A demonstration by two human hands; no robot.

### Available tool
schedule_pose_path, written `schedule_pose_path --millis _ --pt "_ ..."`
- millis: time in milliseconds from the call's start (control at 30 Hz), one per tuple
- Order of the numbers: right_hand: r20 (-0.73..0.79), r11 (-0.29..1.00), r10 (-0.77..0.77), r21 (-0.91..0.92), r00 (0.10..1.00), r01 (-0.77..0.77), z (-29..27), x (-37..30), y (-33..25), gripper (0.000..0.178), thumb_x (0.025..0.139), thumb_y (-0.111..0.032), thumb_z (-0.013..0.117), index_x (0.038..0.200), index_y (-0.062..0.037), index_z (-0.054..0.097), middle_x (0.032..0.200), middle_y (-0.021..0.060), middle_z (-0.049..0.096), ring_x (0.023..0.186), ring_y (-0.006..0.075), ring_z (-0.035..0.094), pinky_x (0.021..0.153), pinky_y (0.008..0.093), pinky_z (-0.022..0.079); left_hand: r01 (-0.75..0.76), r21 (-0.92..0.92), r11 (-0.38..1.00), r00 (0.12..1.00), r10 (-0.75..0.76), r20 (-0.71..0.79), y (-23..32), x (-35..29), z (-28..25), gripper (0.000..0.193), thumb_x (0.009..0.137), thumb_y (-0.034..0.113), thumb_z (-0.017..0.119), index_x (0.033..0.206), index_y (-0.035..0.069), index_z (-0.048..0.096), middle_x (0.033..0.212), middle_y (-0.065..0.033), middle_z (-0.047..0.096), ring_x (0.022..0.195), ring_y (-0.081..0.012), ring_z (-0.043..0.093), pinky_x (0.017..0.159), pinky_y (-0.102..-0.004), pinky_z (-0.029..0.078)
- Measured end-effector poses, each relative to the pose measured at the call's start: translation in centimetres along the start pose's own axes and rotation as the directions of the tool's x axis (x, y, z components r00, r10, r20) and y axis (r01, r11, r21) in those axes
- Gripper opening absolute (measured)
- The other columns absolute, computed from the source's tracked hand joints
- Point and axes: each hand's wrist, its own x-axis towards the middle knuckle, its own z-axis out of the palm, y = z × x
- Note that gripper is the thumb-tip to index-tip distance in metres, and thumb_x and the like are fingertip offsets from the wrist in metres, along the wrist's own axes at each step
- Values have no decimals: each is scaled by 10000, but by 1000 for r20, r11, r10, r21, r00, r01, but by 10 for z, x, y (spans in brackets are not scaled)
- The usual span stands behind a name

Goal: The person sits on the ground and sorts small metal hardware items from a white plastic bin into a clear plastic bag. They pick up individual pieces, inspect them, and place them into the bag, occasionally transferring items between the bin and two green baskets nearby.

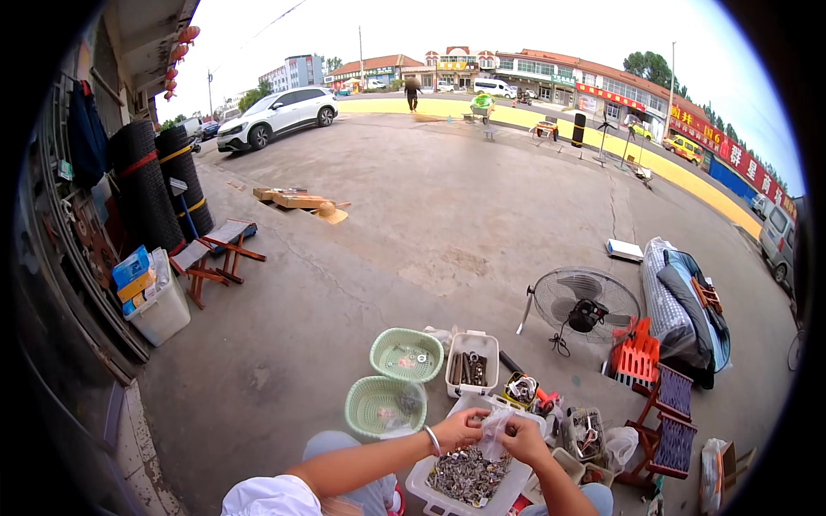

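Between my hands is a crumpled clear plastic bag [494, 434], held above a wide translucent bin [422, 488]. Small metal hardware pieces [469, 476] in a loose heap cover the bin's bottom. My left hand [459, 428], with a silver bangle on its wrist, pinches the bag's left side. On the other side, my right hand [523, 441] has its fingers closed on the bag. What the bag holds, if anything, is too small to make out.
Two green baskets [366, 402] stand left of the bin. Behind it is a white tub [453, 377] of dark metal rods. Several containers of parts [587, 433] crowd the right, near a folding stool [671, 445]. A floor fan [588, 315] stands beyond, by an orange plastic crate [637, 354].
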Motion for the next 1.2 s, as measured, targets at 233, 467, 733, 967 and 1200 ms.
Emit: schedule_pose_path --millis 233,467,733,967,1200 --pt "-61 977 -33 -214 998 19 -18 -8 -21 186 769 -136 691 937 -58 704 624 49 587 551 97 503 545 270 431 -8 -67 998 990 -2 -142 11 -10 12 540 832 5 641 1317 95 422 937 24 583 890 -87 599 732 -221 507" --pt "-157 993 -116 -56 981 108 -14 2 -16 406 770 -17 569 1155 -120 646 644 81 611 536 95 512 532 276 441 -135 -100 986 990 132 -43 26 -10 12 594 816 -57 626 1337 57 366 1058 -56 600 969 -151 611 844 -302 538" --pt "-38 978 -40 202 998 47 -27 0 -8 228 823 -59 613 1039 -1 653 841 44 661 720 72 573 646 247 475 -179 -106 978 984 176 -43 38 -14 27 630 785 -82 631 1341 32 357 1140 -85 566 1035 -162 588 879 -312 522" --pt "61 910 156 380 986 -167 -9 10 -19 246 863 -135 639 1088 -37 644 879 18 666 726 77 604 645 248 489 -210 153 966 971 224 -79 46 -23 18 583 782 -17 674 1297 11 401 1091 -94 583 1008 -147 586 857 -293 514" --pt "172 503 314 804 934 -317 -14 6 -5 258 866 -228 659 1072 -74 633 862 28 674 650 86 649 505 219 519 -176 365 914 959 243 -148 40 -7 29 347 826 56 657 1123 13 482 975 -73 623 855 -117 613 738 -256 530"
